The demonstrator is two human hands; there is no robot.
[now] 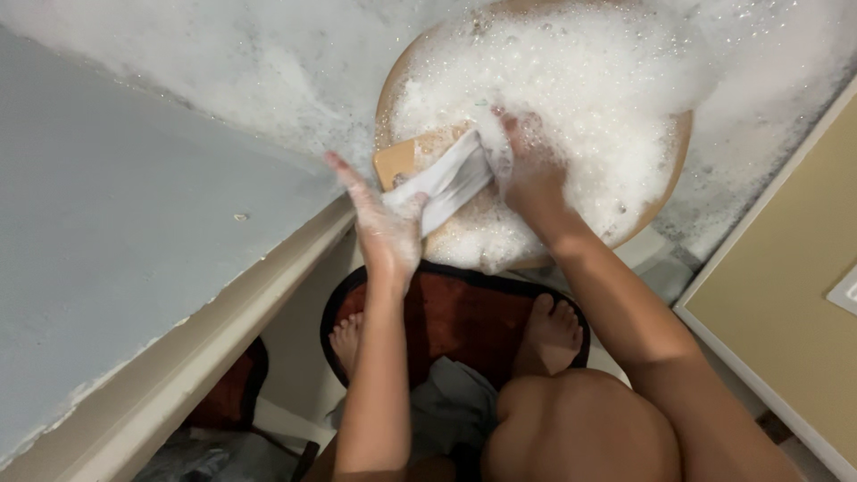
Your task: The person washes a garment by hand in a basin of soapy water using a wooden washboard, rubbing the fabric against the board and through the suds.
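White wet cloth [444, 181] stretched between both hands over the round, foam-filled tan basin [676, 152] — left hand [386, 228] grips its near end, right hand [528, 170] clenches the far end amid suds.

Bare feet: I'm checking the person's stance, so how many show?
2. One bare foot rests at the left edge of the dark red mat; the other is on its right side, above the knee.
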